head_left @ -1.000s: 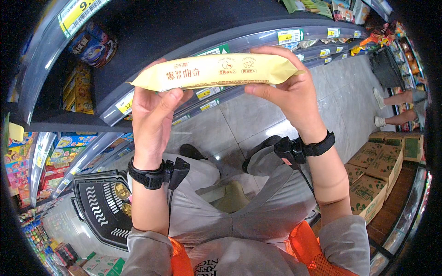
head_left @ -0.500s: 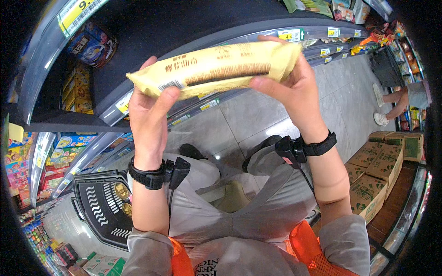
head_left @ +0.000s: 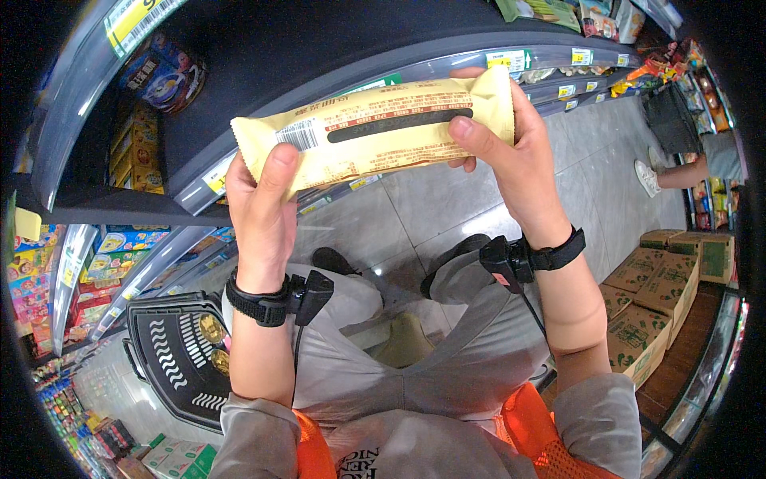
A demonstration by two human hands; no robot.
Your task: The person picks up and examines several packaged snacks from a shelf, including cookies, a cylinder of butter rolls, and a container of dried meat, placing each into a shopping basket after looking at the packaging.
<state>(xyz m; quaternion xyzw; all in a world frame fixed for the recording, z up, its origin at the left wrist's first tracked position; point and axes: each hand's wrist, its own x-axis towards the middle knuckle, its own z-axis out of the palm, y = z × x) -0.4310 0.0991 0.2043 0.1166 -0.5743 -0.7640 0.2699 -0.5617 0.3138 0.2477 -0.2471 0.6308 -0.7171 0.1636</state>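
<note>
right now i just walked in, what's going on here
A person holds a pale yellow packet near a dark shelf, the left hand at one end and the right hand at the other. Its barcode side faces the camera. A black basket containing gold-coloured items sits at the person's left.

Wide head-worn fisheye view, downward-facing, close to left hand (head_left: 266, 206) and right hand (head_left: 520, 166).

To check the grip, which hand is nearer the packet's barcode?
The left hand: its thumb rests beside the barcode; the right hand holds the other end of the pale yellow packet.
</note>
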